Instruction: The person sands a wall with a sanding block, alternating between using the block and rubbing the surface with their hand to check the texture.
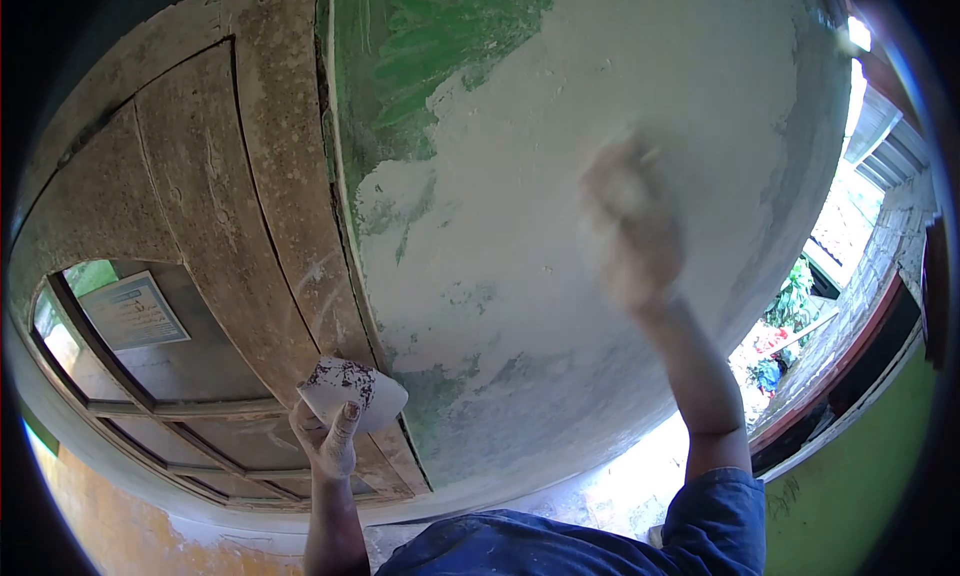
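My left hand [328,444], dusted with white, grips a flat white scraper-like plate [385,401] with dark, flaky patches on its upper part. The thumb lies over its front, and the plate is beside the edge of the wooden frame. Higher up on the right, my right hand [635,221] is in front of the wall, smeared by motion. Its fingers cannot be made out, nor whether anything is in them. White coating [520,216] covers most of the wall around it, with green paint [430,36] showing at the upper left and in worn patches lower down.
A weathered wooden frame [280,126] borders the wall on the left. Below it is a paned window [210,366] with a paper notice [133,310] behind the glass. At the right, an opening shows plants [793,301] and a roof [880,136]; a green wall [850,476] stands lower right.
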A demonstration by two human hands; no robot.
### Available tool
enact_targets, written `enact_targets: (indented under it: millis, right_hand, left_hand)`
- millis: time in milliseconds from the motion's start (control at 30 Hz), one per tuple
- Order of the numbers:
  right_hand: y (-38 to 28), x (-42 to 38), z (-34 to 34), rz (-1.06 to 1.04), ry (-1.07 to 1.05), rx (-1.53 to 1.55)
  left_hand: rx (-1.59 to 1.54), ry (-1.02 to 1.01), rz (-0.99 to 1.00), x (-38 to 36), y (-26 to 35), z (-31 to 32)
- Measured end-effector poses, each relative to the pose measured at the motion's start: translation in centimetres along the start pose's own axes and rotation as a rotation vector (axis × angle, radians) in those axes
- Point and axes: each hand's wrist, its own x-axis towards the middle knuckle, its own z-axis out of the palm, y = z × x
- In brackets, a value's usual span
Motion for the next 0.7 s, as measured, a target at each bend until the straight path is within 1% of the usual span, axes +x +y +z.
enact_targets:
  millis: [33, 67, 100, 167, 233, 267, 333, 400, 467, 500, 600, 667, 700]
  right_hand:
    - [-2.8, -1.8, 0.2, -0.176, -0.184, 0.016]
    - [-4.2, -2.8, 0.1, -0.349, -0.369, 0.032]
    - [-4.0, -2.5, -0.2, -0.344, -0.372, 0.033]
    - [-2.3, -0.9, -0.5, 0.634, -0.620, 0.635]
    - [4.5, 1.3, -1.2, -0.013, -0.145, 0.372]
    - [4.7, 1.9, -1.0, -0.013, -0.150, 0.374]
    - [4.3, 2.8, -0.9, 0.034, 0.048, -0.043]
    - [0.7, -1.5, 1.4, 0.529, 0.059, 1.274]
    - [-3.0, -3.6, 1.3, -0.257, -0.266, 0.290]
    - [-2.8, -3.4, 1.0, -0.254, -0.266, 0.287]
    - [-0.3, -1.8, -0.7, 0.699, -0.456, 0.926]
    - [4.5, -0.2, -0.8, 0.255, -0.024, 1.029]
    - [4.6, -1.0, -0.6, 0.256, -0.027, 1.031]
  left_hand:
    - [0.000, 0.004, -0.003, 0.0, 0.1, 0.1]
    - [-0.003, 0.002, -0.016, 0.0, 0.2, 0.2]
    - [-0.006, -0.003, -0.029, 0.0, 0.2, 0.3]
    - [0.001, -0.006, -0.018, 0.0, 0.2, 0.2]
    - [0.004, 0.000, -0.008, 0.0, 0.1, 0.2]
    - [-0.013, 0.010, -0.017, 0.0, 0.1, 0.3]
    - [-0.030, 0.025, -0.031, -0.1, 0.1, 0.3]
    - [0.000, -0.017, -0.038, 0.1, 0.2, 0.1]
    - [-0.007, -0.010, -0.039, 0.0, 0.0, 0.1]
    - [-0.014, -0.004, -0.040, -0.1, 0.0, 0.1]
    - [-0.020, -0.005, -0.029, 0.0, 0.1, 0.2]
    - [-0.026, -0.003, -0.033, 0.0, 0.1, 0.1]
    - [-0.032, -0.005, -0.037, 0.0, 0.1, 0.0]
